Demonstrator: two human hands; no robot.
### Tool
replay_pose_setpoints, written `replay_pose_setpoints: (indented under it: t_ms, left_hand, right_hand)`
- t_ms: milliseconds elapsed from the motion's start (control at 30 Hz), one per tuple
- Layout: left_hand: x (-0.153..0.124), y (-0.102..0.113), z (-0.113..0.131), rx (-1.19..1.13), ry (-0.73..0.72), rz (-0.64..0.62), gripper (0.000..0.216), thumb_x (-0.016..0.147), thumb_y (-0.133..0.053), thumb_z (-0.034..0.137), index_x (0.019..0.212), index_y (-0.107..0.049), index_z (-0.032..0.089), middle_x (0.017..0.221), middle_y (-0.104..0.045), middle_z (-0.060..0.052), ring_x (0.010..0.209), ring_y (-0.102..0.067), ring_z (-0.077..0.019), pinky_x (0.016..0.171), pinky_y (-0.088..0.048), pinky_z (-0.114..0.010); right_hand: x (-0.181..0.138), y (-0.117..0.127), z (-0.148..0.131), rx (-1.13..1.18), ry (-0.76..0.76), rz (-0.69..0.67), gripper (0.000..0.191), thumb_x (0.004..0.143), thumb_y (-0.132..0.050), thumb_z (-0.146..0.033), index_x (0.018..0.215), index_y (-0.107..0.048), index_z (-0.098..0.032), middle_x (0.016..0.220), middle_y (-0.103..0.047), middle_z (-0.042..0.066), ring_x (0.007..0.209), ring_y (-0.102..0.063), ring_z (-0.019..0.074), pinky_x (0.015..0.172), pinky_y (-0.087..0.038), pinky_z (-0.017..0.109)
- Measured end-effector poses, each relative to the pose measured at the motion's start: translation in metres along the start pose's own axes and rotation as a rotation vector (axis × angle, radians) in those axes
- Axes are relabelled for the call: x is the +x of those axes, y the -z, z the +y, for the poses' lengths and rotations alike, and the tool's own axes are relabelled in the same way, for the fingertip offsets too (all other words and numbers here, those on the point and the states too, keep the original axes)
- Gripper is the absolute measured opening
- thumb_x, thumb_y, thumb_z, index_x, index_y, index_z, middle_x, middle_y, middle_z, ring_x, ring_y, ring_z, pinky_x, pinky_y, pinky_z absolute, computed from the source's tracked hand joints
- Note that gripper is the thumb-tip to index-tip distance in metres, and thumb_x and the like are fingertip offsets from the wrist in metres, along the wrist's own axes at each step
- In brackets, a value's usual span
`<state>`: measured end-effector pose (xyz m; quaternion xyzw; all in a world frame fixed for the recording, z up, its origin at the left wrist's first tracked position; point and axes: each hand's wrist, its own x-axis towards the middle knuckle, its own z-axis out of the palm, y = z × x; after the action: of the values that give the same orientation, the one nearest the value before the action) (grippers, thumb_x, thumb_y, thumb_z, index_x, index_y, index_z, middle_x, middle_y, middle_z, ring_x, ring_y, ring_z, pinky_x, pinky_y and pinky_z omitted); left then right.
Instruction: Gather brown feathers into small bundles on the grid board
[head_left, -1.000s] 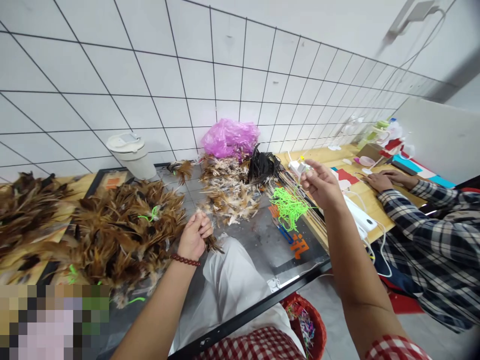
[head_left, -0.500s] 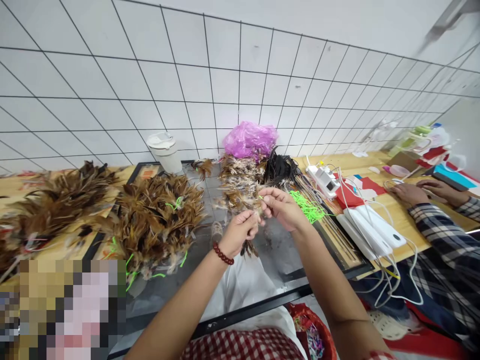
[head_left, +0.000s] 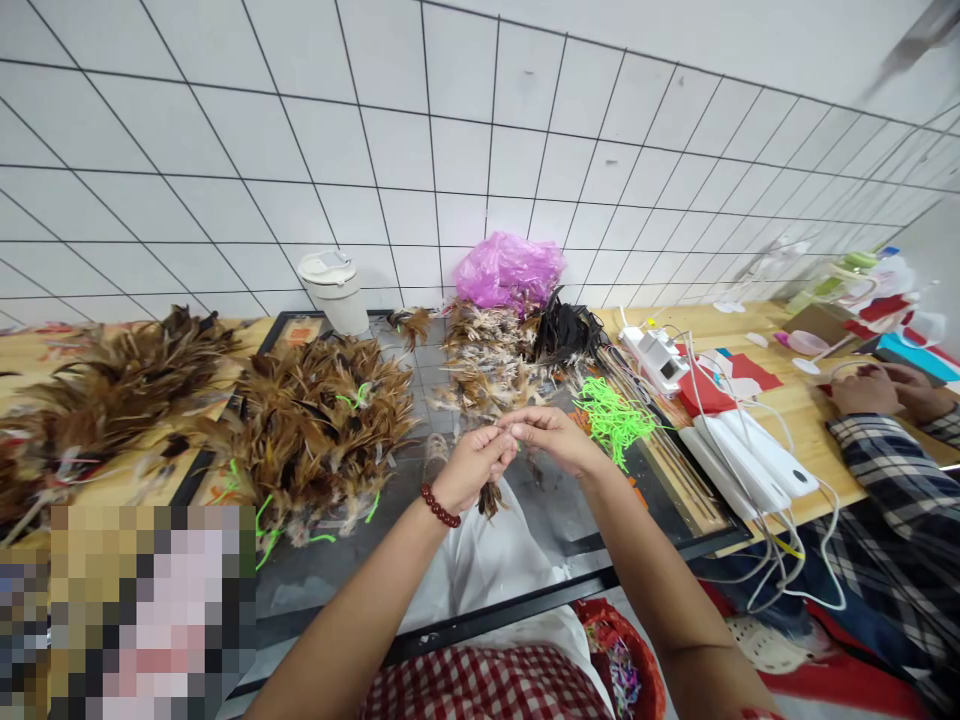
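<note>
Near the middle of the glass-topped table, my left hand [head_left: 472,470], with a dark red bead bracelet [head_left: 440,506], is closed around a small bunch of brown feathers [head_left: 491,499]. The feather tips hang below the fingers; the upper end is hidden. Touching it from the right, my right hand [head_left: 553,436] is pinched closed, with a tiny bit of green cord [head_left: 520,445] showing at its fingertips. Behind my hands lies a pile of loose pale-brown feathers [head_left: 487,350]. A tangle of bright green cord [head_left: 611,415] lies to the right.
Brown feather bunches [head_left: 322,430] are heaped at left. A white lidded bin [head_left: 335,292], a pink plastic bag [head_left: 510,270] and black feathers [head_left: 564,335] stand along the wall. At right are a power strip [head_left: 656,360], white devices [head_left: 754,450] with cables and a co-worker's hands [head_left: 870,388].
My right hand has come down and its fingers have closed in against my left hand. The left hand keeps hold of the feathers. The view has shifted slightly.
</note>
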<state>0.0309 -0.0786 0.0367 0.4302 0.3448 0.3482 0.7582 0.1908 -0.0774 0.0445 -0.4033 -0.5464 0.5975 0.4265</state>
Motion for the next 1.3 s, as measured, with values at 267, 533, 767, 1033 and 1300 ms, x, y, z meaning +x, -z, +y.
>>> replay_pose_setpoints:
  t_ms: [267,533,767,1033,1300]
  left_hand:
    - [-0.005,0.005,-0.003,-0.044,0.059,0.008,0.042,0.067,-0.070,0.051,0.075,-0.055,0.013,0.055,-0.042,0.006,0.041,-0.029,-0.0013,0.040,-0.014,-0.018]
    - [-0.002,0.009,-0.010,-0.009,-0.070,0.198,0.041,0.069,-0.067,0.052,0.070,-0.056,0.013,0.053,-0.039,0.006,0.042,-0.026,-0.0021,0.041,-0.014,-0.019]
    - [-0.001,0.009,-0.013,0.038,-0.142,0.225,0.042,0.072,-0.065,0.052,0.061,-0.049,0.015,0.054,-0.042,0.004,0.044,-0.027,-0.0032,0.042,-0.017,-0.020]
    - [-0.001,0.013,-0.015,0.168,-0.211,0.290,0.035,0.076,-0.061,0.047,0.061,-0.053,0.016,0.054,-0.043,0.004,0.047,-0.030,-0.0059,0.046,-0.022,-0.021]
    - [-0.004,0.014,-0.010,0.392,-0.297,0.299,0.031,0.082,-0.054,0.037,0.058,-0.052,0.016,0.055,-0.046,0.002,0.055,-0.038,-0.0089,0.054,-0.029,-0.022]
  right_hand:
    - [0.008,-0.013,0.019,-0.093,0.172,0.213,0.027,0.076,-0.068,-0.044,0.075,-0.066,-0.016,0.068,-0.061,0.000,0.064,-0.053,0.0111,0.066,-0.044,0.026]
    - [-0.003,-0.005,0.023,-0.542,0.332,0.268,0.040,0.092,-0.048,-0.038,0.128,-0.057,-0.024,0.114,-0.066,0.007,0.105,-0.059,0.0188,0.094,-0.044,0.035]
    - [-0.007,-0.012,0.023,-0.677,0.361,0.133,0.039,0.094,-0.044,-0.036,0.129,-0.056,-0.025,0.117,-0.066,0.009,0.104,-0.061,0.0198,0.094,-0.045,0.038]
    - [-0.007,-0.012,0.026,-0.358,0.186,0.051,0.046,0.090,-0.050,-0.043,0.131,-0.054,-0.024,0.087,-0.067,0.003,0.090,-0.059,0.0178,0.087,-0.045,0.033]
    - [-0.009,-0.015,0.030,-0.467,0.219,0.032,0.049,0.091,-0.048,-0.040,0.137,-0.047,-0.023,0.071,-0.051,-0.002,0.067,-0.044,0.0113,0.069,-0.039,0.024]
